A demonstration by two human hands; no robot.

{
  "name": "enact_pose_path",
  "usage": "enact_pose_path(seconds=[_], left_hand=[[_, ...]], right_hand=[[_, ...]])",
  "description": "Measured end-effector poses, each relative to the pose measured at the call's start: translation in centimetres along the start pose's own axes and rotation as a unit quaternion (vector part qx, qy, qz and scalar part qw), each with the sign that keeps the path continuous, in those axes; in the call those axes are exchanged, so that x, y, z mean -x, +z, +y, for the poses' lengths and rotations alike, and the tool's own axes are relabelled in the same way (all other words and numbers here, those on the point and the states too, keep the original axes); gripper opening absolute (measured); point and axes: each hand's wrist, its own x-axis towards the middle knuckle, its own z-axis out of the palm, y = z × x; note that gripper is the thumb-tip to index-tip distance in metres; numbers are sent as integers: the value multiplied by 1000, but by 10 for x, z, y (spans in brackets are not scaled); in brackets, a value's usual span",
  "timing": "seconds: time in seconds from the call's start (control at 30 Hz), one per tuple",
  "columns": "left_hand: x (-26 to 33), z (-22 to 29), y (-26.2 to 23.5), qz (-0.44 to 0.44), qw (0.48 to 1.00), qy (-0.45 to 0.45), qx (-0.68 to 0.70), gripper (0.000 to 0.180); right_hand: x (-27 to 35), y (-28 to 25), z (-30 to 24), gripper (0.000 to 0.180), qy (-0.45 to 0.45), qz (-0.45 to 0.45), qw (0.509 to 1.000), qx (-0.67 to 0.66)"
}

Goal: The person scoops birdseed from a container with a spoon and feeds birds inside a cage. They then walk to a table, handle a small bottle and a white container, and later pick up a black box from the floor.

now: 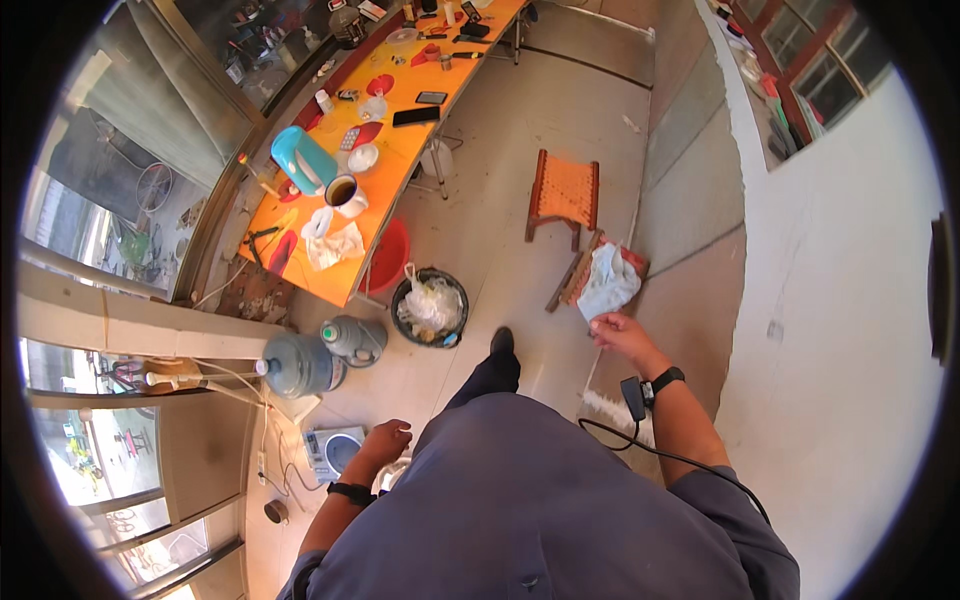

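My right hand point(628, 335) pinches the lower corner of a pale blue cloth point(608, 280). The cloth hangs over or lies on a small wooden stool point(572, 285) to the right; how much of it rests on the stool I cannot tell. A red patch shows beside the cloth. On my right wrist is a dark band, with a small black device and a cable next to it. My left hand point(388, 440) hangs low beside my body, fingers loosely curled in, with nothing visible in them. Nearest to it is a grey-blue appliance point(333, 455) on the floor.
An orange-topped table point(385, 165) on the left carries a blue kettle point(303, 160), a mug of dark liquid point(346, 194) and a crumpled tissue point(335, 247). A bin point(430, 308), red bucket point(388, 255) and water bottles point(298, 363) stand below. Ahead is a woven-seat stool point(564, 190); right, a white wall point(830, 300).
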Motion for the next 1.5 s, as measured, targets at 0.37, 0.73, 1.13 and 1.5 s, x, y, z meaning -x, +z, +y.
enact_pose_path(seconds=[0.37,0.73,1.13,1.5], left_hand=[[-213,198,-147,96,995,25,-12,37],[-404,285,-245,213,954,-22,210,43],[-621,335,-359,247,823,-146,490,55],[-716,356,-384,280,649,-319,631,43]], right_hand=[[-219,-99,-162,38,-4,-60,998,-6],[-485,-21,-343,58,-148,-122,953,235],[-729,139,-464,50,-273,-82,849,445],[-796,194,-479,43,-248,-124,820,502]])
